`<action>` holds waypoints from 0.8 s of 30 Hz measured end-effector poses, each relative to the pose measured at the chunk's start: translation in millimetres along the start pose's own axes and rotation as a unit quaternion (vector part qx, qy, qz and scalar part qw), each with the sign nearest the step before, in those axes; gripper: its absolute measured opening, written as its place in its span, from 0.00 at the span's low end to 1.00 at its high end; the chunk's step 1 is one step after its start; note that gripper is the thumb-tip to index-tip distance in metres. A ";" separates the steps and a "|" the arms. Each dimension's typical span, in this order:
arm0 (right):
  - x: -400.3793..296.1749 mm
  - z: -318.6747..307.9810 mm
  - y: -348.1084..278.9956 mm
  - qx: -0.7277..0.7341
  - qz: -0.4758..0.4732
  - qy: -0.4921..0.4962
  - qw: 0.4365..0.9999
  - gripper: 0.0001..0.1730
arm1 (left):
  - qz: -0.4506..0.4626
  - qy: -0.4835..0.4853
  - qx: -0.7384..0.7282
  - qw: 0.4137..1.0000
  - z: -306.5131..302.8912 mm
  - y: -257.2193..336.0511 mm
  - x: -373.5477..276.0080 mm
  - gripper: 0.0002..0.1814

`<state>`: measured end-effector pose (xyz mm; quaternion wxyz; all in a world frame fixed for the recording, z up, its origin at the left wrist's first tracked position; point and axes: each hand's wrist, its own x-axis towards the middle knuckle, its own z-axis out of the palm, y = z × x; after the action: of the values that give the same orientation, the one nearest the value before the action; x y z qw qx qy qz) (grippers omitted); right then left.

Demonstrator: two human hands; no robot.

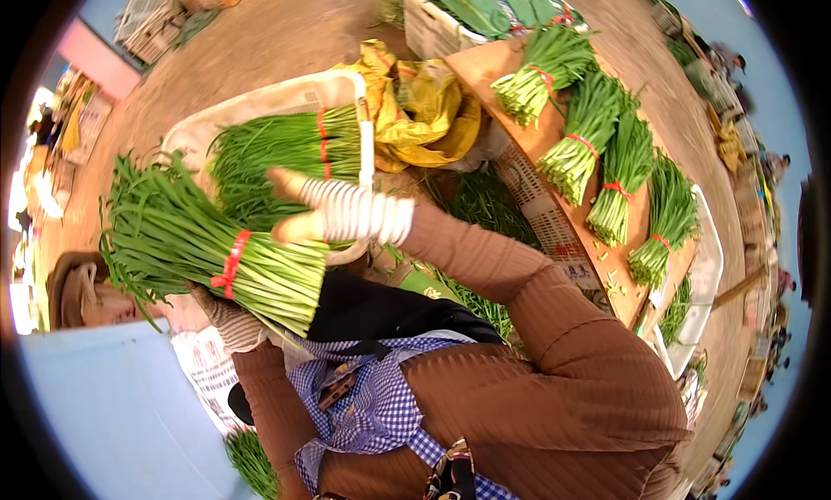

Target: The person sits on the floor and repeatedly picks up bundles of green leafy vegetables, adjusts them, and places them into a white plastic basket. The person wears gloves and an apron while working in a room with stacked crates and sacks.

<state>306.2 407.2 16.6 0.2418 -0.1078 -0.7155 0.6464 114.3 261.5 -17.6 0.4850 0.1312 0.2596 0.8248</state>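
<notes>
A large bundle of green leafy stalks, possibly garlic chives (pixel 175 230), is tied with a red band and lies tilted across my left hand (pixel 227 315), which supports it from below. My right hand (pixel 350 214), in a striped glove with yellowish fingers, is held over the cut stem end with its fingers apart; whether the thumb touches the stems is unclear. Beyond it, a white plastic crate (pixel 260 87) holds red-banded bundles (pixel 279 143) laid side by side. Several more tied bundles (pixel 581 136) lie in a row on a wooden board (pixel 493 71) at the right.
A crumpled yellow woven sack (pixel 422 120) lies between crate and board. Loose green stalks (pixel 493 208) lie below the board. A filled crate (pixel 428 29) stands at the top, another white crate (pixel 704 240) behind the board. A light blue surface (pixel 117 409) is at the lower left. People are in the distance.
</notes>
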 end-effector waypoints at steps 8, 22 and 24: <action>-43.3 -10.2 72.7 0.358 0.169 0.042 0.918 0.57 | -0.142 -0.054 0.145 0.978 42.8 -76.6 24.8 0.32; -38.7 -233.6 -14.7 0.121 -0.076 0.329 0.933 0.36 | -0.095 -0.186 0.375 0.903 82.5 -103.9 76.9 0.35; -28.9 -279.3 8.6 0.174 -0.080 0.401 0.896 0.53 | -0.072 -0.132 0.424 0.893 38.7 -92.7 71.0 0.26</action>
<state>465.2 638.8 15.4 0.5742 -0.2561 -0.4405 0.6409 165.1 371.4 -39.4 0.4711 0.4125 0.5270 0.5745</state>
